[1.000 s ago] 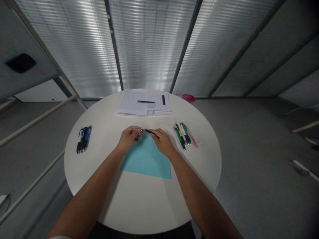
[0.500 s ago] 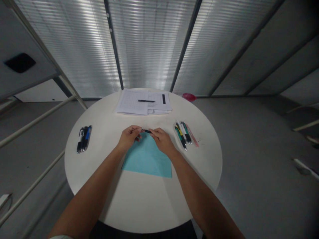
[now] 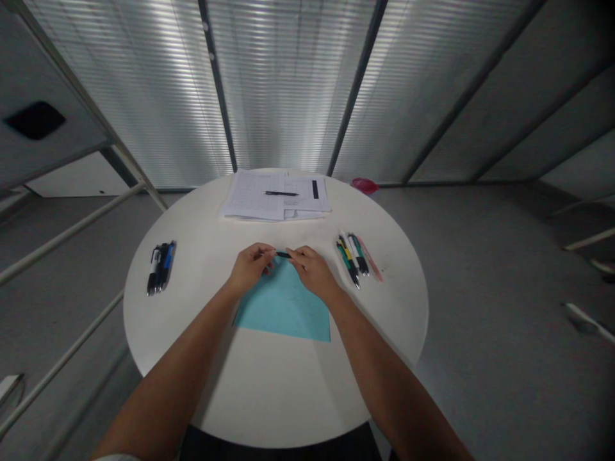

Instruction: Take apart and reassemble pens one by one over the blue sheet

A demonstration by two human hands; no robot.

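Observation:
Between my two hands is a small black pen part point(image 3: 283, 255), pinched at both ends. My left hand point(image 3: 250, 264) has its fingers closed on the left end, and my right hand point(image 3: 311, 267) grips the right end with thumb and fingers. Both hands are over the far edge of a light blue sheet point(image 3: 288, 307) lying on the table. Whether the pen is whole or in pieces is hidden by my fingers. To the right lies a group of pens point(image 3: 353, 259) with green, yellow and white barrels. Several black, white and blue pens point(image 3: 161, 267) lie together at the left.
The round white table point(image 3: 269, 397) bears a stack of printed papers point(image 3: 254, 198) at its far side, with a black pen point(image 3: 281, 193) on top. A pink strip point(image 3: 371, 259) lies beside the right-hand pens. A red object point(image 3: 365, 186) shows beyond the table edge.
My left fingers have closed in on the pen's left end, where a thin shiny tip showed before. Both hands stay in nearly the same place; the view has shifted very slightly.

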